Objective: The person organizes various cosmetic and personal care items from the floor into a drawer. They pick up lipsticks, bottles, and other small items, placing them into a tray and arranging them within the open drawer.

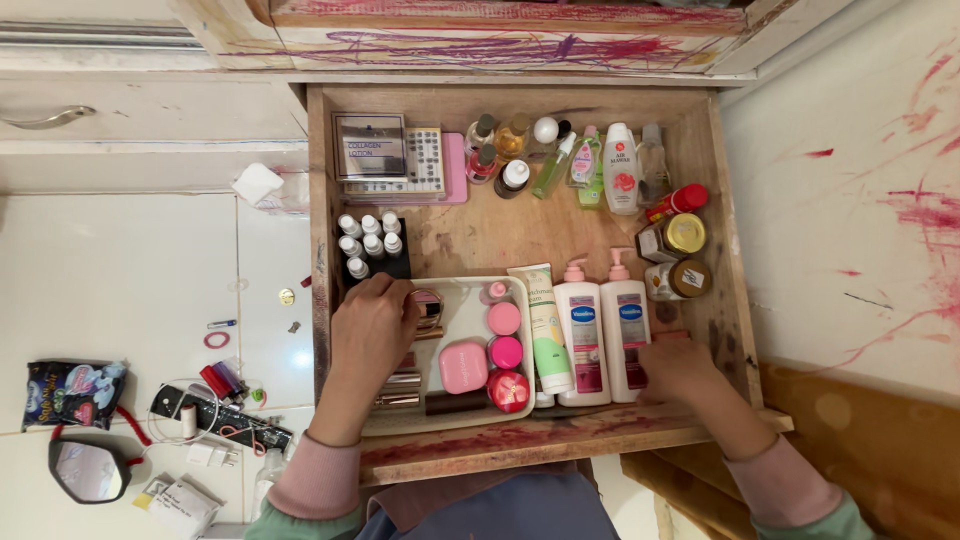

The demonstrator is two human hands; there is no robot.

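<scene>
An open wooden drawer (720,300) was full of cosmetics, and both hands of the person were inside it. The left hand (372,325) lay over the left part of a white tray (470,288), with its fingers curled down around a small round compact (430,308) at the tray's upper left; how firmly the fingers closed on it could not be seen. Under this hand, some metallic tubes (398,390) lay in the tray. To the right in the same tray were a pink rounded case (463,366) and a column of pink and red round jars (505,350). The right hand (678,368) rested at the front right of the drawer, touching the lower end of the right one of two white pump bottles (626,330); its fingers were bent, but whether they gripped the bottle I cannot tell. A green and white tube (547,325) lay between the tray and the pump bottles. Further back, there stood a black rack of small white-capped bottles (368,245), a silver box (369,146), and two jars with gold lids (678,256). On the white floor at the left, well apart, lay a hand mirror (88,470).
</scene>
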